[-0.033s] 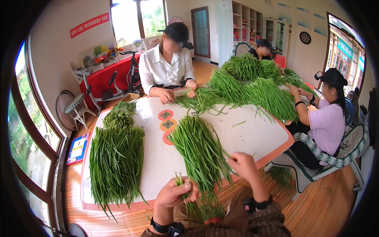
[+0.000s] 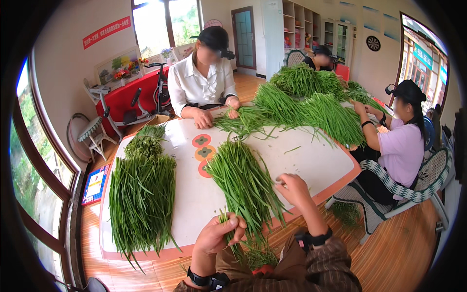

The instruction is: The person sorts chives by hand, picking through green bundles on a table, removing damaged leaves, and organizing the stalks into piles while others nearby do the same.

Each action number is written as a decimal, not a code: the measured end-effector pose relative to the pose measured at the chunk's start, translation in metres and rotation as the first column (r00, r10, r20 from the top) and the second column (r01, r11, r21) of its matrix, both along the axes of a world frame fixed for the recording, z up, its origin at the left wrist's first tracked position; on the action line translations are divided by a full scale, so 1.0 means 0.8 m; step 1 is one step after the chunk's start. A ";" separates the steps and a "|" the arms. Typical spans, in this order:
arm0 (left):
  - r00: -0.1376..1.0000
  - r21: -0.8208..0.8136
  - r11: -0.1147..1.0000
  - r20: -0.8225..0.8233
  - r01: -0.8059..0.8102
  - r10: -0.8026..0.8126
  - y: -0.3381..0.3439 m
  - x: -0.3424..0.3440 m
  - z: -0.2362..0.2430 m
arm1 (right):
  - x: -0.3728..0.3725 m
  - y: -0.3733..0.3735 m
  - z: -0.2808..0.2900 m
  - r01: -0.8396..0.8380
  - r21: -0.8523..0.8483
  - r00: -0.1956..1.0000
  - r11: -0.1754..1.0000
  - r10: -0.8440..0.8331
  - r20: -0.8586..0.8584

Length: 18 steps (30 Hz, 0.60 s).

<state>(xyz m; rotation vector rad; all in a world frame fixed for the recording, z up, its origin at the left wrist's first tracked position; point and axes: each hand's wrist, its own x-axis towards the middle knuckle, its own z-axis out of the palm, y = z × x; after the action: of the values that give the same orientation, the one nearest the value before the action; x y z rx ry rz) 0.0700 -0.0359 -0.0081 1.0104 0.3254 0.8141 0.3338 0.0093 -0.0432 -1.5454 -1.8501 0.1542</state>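
Note:
My left hand point(image 2: 223, 232) is closed round a small bunch of green leafy stalks point(image 2: 236, 250) at the table's near edge, low in the head view. My right hand point(image 2: 292, 187) is raised just right of a loose heap of long green stalks point(image 2: 241, 180), its fingers curled together; whatever they may hold is too small to make out. A larger heap point(image 2: 141, 199) lies on the left of the white table point(image 2: 316, 173) with pink border, a shorter bunch behind it. Loose green bits point(image 2: 258, 255) show below the edge, between my legs.
A person in a white blouse point(image 2: 199, 85) handles stalks across the table. Another in pink point(image 2: 399, 148) sits right in a woven chair point(image 2: 423, 190) beside big heaps point(image 2: 331, 121). A third person point(image 2: 321, 61) sits behind. An exercise bike point(image 2: 129, 112) stands left, near windows.
My right hand has moved up and slightly left, toward the middle heap's edge. My left hand still grips its bunch. The whole view has shifted slightly.

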 end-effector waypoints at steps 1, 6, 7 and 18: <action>1.000 -0.003 1.000 -0.005 0.007 -0.007 0.000 0.002 -0.005 | -0.005 0.023 -0.003 0.029 -0.011 0.999 1.000 -0.029 -0.031; 0.996 -0.242 0.966 -0.011 -0.093 0.093 0.004 0.021 -0.037 | -0.027 0.131 -0.024 0.049 -0.161 0.999 0.986 -0.047 0.019; 0.991 -0.260 0.957 -0.027 -0.130 0.128 0.001 0.025 -0.037 | -0.033 0.143 -0.027 0.057 -0.168 0.998 0.984 -0.058 0.002; 0.977 -0.380 0.908 0.040 -0.179 0.209 0.017 0.004 -0.057 | -0.041 0.170 -0.032 0.200 -0.115 0.977 0.973 -0.207 -0.056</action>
<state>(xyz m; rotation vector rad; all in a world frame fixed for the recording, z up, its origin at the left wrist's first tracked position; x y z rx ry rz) 0.0736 -0.0225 -0.0534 0.5907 0.4987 0.9272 0.3010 0.1454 -0.0686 -1.7726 -1.6421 0.2126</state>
